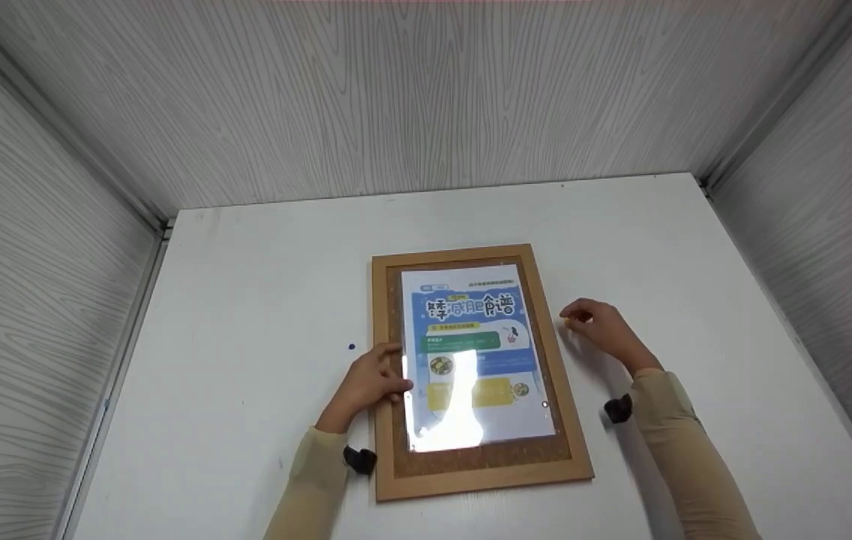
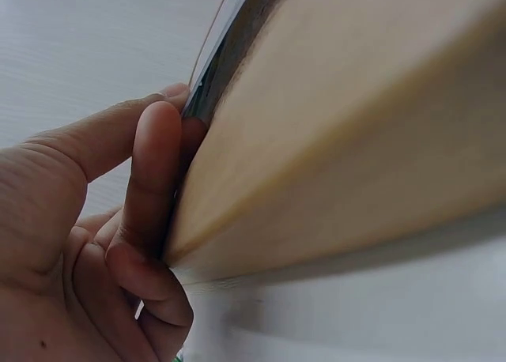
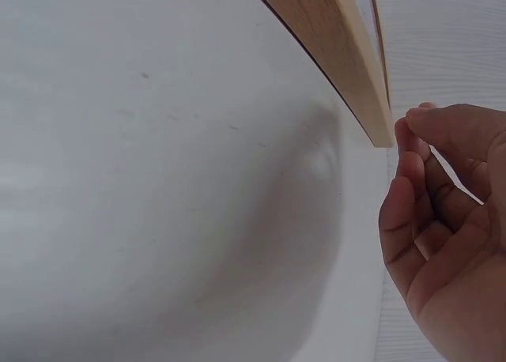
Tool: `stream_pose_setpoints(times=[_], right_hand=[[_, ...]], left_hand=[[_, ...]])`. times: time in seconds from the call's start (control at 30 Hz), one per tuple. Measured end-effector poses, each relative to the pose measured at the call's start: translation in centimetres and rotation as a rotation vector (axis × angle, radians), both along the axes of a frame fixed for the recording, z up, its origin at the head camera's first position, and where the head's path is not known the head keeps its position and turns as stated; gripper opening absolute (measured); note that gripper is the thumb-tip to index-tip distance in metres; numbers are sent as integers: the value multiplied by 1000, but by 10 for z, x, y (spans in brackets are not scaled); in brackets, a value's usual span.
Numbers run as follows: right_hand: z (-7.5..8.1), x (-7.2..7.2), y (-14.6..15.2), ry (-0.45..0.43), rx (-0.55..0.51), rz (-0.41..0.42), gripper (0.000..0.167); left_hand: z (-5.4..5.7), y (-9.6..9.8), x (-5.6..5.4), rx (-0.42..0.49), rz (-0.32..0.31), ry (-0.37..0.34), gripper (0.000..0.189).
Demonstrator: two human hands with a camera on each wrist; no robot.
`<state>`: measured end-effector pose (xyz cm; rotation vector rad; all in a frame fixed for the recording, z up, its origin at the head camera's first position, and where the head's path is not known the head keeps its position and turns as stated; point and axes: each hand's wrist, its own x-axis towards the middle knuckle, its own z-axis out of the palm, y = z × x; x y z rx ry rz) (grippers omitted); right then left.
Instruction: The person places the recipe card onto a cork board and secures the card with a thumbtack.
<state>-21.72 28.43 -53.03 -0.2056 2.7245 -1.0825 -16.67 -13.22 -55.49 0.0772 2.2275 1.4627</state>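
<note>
A: From the head view we get the whole printed sheet lying on the corkboard; the wrist views give us only edges.

B: But the left wrist view shows us the thick side of the wooden frame, with the left hand against it, thumb and forefinger loosely apart at the sheet's left edge.

A: And there's the right hand, just beside the frame! We see its fingertips pinching a small yellow thing, lost to us in the right wrist view.

B: Its shape we can't make out, and glare swallows the lower print.

A: Glossy sheet, blue and white, green and yellow panels!
</note>
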Motion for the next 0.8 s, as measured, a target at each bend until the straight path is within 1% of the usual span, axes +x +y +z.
stream_pose_setpoints(times=[0.27, 0.43, 0.67, 0.8], right_hand=[[6, -15, -8, 14, -25, -12, 17], [9, -26, -11, 5, -46, -23, 19], [11, -42, -18, -57, -98, -56, 21], [11, -51, -22, -76, -111, -70, 22]], left_hand=[[0, -2, 1, 0, -2, 25, 74], [1, -3, 1, 3, -6, 24, 73], [1, -2, -1, -1, -16, 21, 74], [-1, -1, -1, 8, -22, 11, 75]])
